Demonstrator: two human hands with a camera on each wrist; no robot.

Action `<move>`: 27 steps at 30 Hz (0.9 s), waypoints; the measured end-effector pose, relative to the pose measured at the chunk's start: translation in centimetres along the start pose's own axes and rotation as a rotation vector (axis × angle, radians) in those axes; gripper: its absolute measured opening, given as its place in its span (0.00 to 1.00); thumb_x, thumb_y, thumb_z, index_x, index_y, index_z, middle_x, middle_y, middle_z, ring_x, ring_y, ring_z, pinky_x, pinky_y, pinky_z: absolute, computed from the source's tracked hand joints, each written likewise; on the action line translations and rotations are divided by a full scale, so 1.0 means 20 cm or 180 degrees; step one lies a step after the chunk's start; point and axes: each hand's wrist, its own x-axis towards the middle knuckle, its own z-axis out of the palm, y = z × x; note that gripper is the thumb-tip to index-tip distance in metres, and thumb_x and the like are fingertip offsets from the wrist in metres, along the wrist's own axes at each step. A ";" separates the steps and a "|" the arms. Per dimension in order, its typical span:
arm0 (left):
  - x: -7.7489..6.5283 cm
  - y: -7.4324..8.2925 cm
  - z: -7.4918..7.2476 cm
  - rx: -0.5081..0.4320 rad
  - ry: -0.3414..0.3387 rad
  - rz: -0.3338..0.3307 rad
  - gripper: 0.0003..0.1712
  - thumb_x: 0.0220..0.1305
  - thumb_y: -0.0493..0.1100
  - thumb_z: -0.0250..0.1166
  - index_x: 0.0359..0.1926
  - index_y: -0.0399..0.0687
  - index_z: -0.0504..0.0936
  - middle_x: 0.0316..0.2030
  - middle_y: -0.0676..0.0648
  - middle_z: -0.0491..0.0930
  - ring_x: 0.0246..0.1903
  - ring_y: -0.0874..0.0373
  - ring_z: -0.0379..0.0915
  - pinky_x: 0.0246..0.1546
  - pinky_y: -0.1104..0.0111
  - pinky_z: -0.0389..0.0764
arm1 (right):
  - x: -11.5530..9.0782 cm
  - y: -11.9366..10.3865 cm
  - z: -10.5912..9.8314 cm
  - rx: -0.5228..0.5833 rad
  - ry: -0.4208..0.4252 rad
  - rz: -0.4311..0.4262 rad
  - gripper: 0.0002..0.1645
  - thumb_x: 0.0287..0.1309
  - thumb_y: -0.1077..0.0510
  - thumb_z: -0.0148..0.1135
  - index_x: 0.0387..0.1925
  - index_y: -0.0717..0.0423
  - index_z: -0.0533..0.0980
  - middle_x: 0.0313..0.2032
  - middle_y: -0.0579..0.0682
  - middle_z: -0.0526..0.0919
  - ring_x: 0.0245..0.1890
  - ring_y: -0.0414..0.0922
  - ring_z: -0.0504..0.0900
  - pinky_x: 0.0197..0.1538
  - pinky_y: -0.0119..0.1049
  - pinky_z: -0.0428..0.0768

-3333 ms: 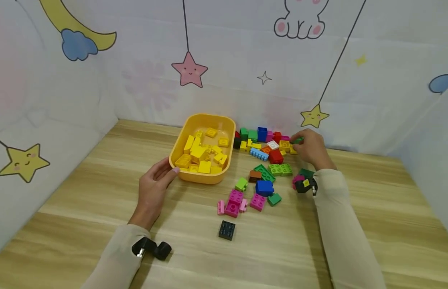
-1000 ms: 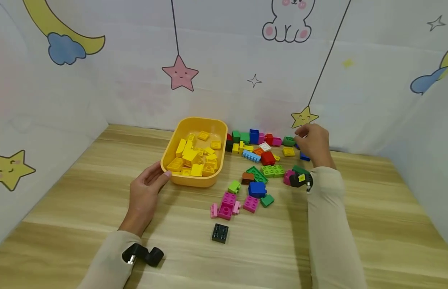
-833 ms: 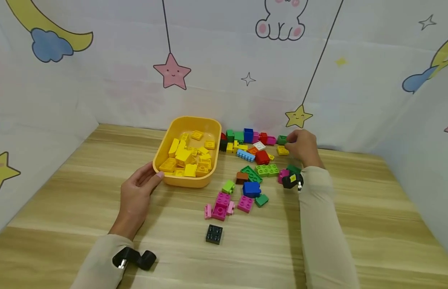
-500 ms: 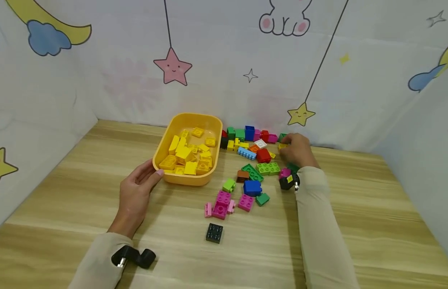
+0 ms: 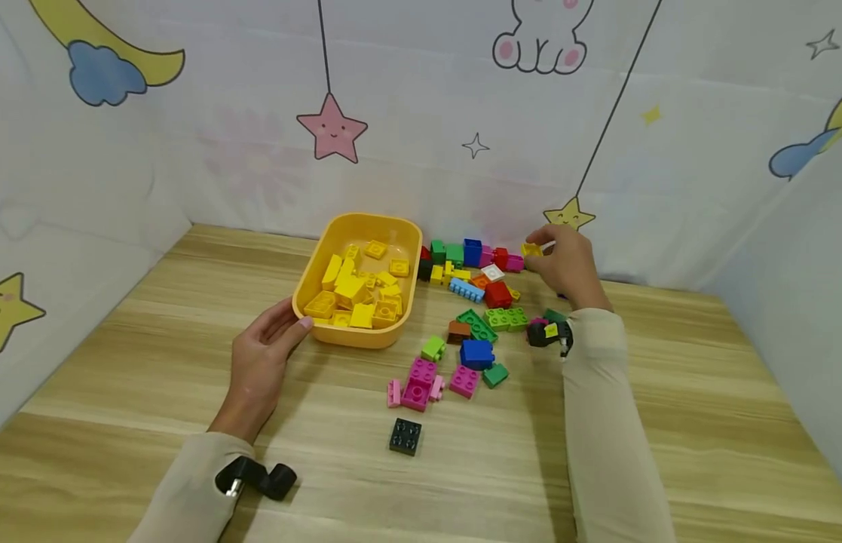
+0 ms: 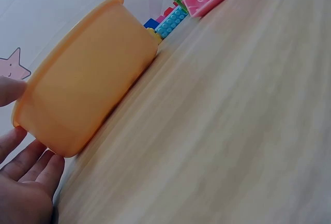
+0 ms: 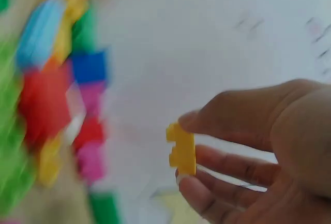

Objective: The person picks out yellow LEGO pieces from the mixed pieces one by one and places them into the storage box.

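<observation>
My right hand (image 5: 567, 260) pinches a small flat yellow toy brick (image 5: 531, 250) between thumb and fingertips, held up above the other bricks at the back. In the right wrist view the same yellow brick (image 7: 182, 148) shows its studs side-on. My left hand (image 5: 263, 354) holds the near left corner of an orange-yellow plastic tub (image 5: 366, 339), its thumb at the rim. Fingers (image 6: 49, 175) touch the tub's outer wall in the left wrist view. Inside the tub lie several yellow bricks (image 5: 350, 289).
Loose bricks of many colours lie right of the tub, among them a red brick (image 5: 498, 295), a light blue brick (image 5: 466, 289) and a blue brick (image 5: 476, 354). A black brick (image 5: 405, 437) lies nearer on the wooden table (image 5: 475, 483). A printed cloth wall (image 5: 421, 181) stands behind.
My right hand has let go of a green brick at the back, then taken the flat yellow brick from the table and lifted it. My left hand stays at the tub's corner.
</observation>
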 end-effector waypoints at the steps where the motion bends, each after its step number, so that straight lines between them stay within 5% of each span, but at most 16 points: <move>1: 0.00 0.00 0.00 0.0018 0.0016 0.0001 0.33 0.62 0.41 0.72 0.67 0.41 0.73 0.67 0.37 0.71 0.63 0.53 0.71 0.45 0.90 0.80 | -0.01 -0.05 0.00 0.0051 0.0048 -0.0091 0.16 0.62 0.64 0.65 0.51 0.66 0.79 0.54 0.65 0.78 0.53 0.63 0.77 0.54 0.61 0.81; 8: 0.00 -0.01 0.01 0.0070 -0.0022 0.0054 0.32 0.64 0.41 0.70 0.67 0.40 0.72 0.67 0.37 0.70 0.65 0.49 0.69 0.45 0.90 0.79 | -0.08 -0.39 0.04 0.0501 -0.0058 -0.0840 0.17 0.61 0.64 0.68 0.52 0.59 0.80 0.53 0.57 0.79 0.51 0.55 0.78 0.55 0.55 0.83; 14: 0.00 -0.06 0.09 0.0161 -0.0137 0.0048 0.30 0.66 0.40 0.68 0.67 0.41 0.73 0.66 0.39 0.72 0.65 0.48 0.69 0.45 0.90 0.79 | -0.14 -0.49 0.18 0.0362 -0.0367 -0.1330 0.17 0.60 0.64 0.70 0.51 0.59 0.80 0.52 0.55 0.80 0.46 0.53 0.80 0.48 0.49 0.87; 22: 0.00 -0.07 0.16 0.0281 -0.0127 0.0027 0.31 0.65 0.43 0.70 0.67 0.45 0.74 0.65 0.44 0.75 0.64 0.53 0.72 0.51 0.85 0.80 | -0.13 -0.47 0.34 0.0082 -0.0871 -0.1190 0.18 0.61 0.61 0.69 0.52 0.57 0.78 0.53 0.54 0.79 0.47 0.51 0.80 0.49 0.45 0.87; 27: 0.00 -0.05 0.18 0.0290 -0.0136 0.0044 0.31 0.64 0.43 0.70 0.67 0.45 0.74 0.65 0.44 0.75 0.64 0.53 0.72 0.55 0.81 0.80 | -0.10 -0.39 0.27 0.0255 -0.0661 -0.0996 0.18 0.63 0.61 0.67 0.54 0.57 0.78 0.53 0.56 0.79 0.48 0.54 0.80 0.49 0.50 0.86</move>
